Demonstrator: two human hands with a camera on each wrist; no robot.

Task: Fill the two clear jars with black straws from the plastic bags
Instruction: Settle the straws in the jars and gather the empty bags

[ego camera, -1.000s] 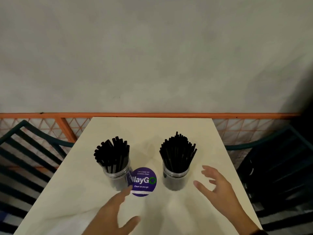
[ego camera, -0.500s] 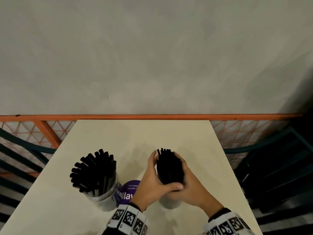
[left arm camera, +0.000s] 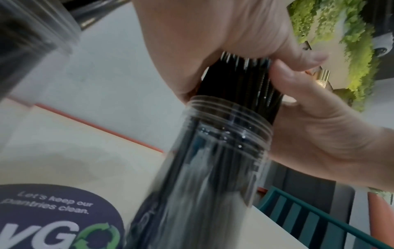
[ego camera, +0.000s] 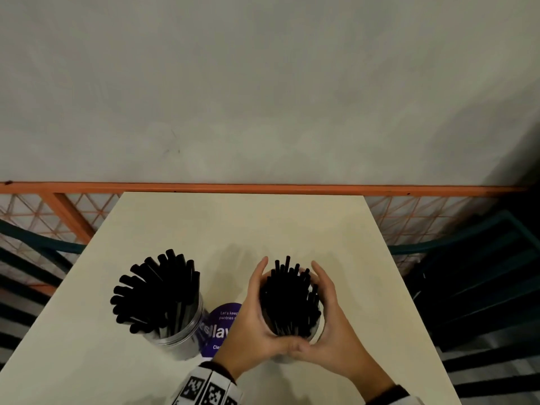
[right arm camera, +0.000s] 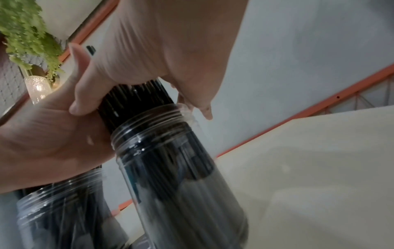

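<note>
A second ago both hands hovered open short of the jars; now the left hand (ego camera: 251, 323) and the right hand (ego camera: 330, 323) have closed in from either side around the black straws (ego camera: 289, 302) standing in the right jar (left arm camera: 213, 168), fingers curled round the bundle just above the threaded rim and thumbs meeting at the near side. The loose fan of straws has been drawn into a tighter, more upright sheaf. The left jar (ego camera: 178, 340) stands untouched on the counter (ego camera: 239, 226), its own straws (ego camera: 157, 293) splaying outward. With both jars already packed and no plastic bags in view, this looks like tidying at the tail end of the task rather than filling. Between the jars lies a round purple sticker (left arm camera: 53, 219); it reads "Let's keep our pantries clean." with large white letters "VG" and a green recycling-arrow ring, the start of the word cut off by the frame edge.
</note>
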